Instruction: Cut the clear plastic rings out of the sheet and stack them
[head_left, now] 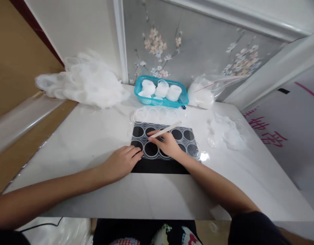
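Observation:
A black mat [159, 166] lies on the white table [95, 136], with a clear plastic tray of round cells [187, 137] on top of it. My right hand [168, 144] is closed on a flat wooden stick [169, 128], its lower end down at one of the round cells. My left hand [123, 161] rests on the table at the mat's left edge, fingers loosely curled and touching the tray's near-left corner; it holds nothing.
Another clear cell tray [157, 114] lies just behind the mat. A teal basket [160, 100] with white rolls stands at the back, by a plastic bag [201, 93] of white pieces. A heap of clear trays [82, 81] is at back left, and more clear plastic [228, 132] lies at right.

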The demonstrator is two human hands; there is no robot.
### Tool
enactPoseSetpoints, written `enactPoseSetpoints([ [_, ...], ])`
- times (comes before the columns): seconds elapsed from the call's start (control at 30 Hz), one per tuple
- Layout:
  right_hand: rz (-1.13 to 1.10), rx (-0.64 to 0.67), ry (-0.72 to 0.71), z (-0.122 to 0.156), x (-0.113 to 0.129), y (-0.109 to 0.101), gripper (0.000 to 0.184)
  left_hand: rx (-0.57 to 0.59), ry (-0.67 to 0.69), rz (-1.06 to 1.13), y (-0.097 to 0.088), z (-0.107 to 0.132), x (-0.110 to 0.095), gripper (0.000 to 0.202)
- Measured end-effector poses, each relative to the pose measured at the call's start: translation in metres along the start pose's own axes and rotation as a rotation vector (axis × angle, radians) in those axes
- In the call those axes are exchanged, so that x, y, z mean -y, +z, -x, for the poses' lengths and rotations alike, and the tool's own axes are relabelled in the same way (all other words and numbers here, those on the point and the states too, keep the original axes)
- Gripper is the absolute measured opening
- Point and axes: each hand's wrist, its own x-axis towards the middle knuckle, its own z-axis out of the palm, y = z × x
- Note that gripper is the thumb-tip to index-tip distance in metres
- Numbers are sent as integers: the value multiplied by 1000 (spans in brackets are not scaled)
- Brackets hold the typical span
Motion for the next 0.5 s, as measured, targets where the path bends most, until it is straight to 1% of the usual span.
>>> enactPoseSetpoints([
  [0.1,-15,22,-42,-25,-4,24,16,-44,-51,41,2,4,2,29],
  [0.2,-35,6,-11,-33,-9,37,12,-105,-89,184,-2,2,7,32],
  [0.27,-31,-3,-14,-33,-10,40,11,-164,-78,217,-5,0,9,32],
  [0.33,-13,5,-42,-30,-10,41,12,-206,-64,175,-6,0,10,32],
  [0.4,-5,16,-59,-28,-10,40,11,-211,-60,141,-4,2,10,35],
  [0.5,-19,9,-37,-27,-9,39,11,-176,-55,136,5,5,10,44],
])
